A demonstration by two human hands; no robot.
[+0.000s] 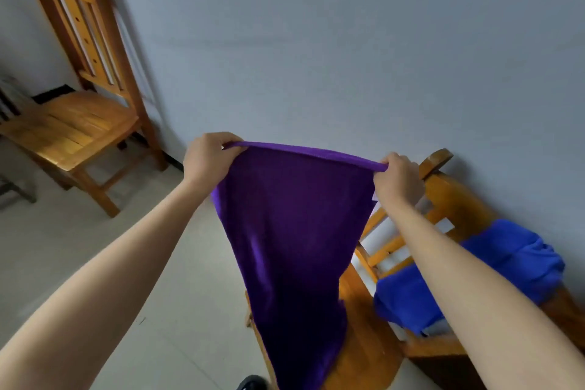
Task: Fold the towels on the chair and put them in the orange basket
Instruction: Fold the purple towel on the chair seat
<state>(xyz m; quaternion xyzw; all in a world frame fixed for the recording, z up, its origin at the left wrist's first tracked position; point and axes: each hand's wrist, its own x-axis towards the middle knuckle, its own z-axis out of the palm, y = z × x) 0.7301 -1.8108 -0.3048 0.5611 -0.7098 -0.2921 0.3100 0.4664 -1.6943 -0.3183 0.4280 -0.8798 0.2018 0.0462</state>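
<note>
A purple towel (294, 241) hangs in the air in front of me, stretched along its top edge. My left hand (209, 158) pinches its upper left corner and my right hand (397, 180) pinches its upper right corner. The towel's lower end droops over the seat of a wooden chair (449, 193) at the lower right. A blue towel (493, 266) lies draped over that chair's backrest, partly hidden by my right forearm. No orange basket shows in this view.
A second wooden chair (79, 123) stands at the upper left against the pale wall, its seat bare. Light tiled floor (110, 247) spreads between the two chairs. A dark shoe tip (251, 382) peeks in at the bottom edge.
</note>
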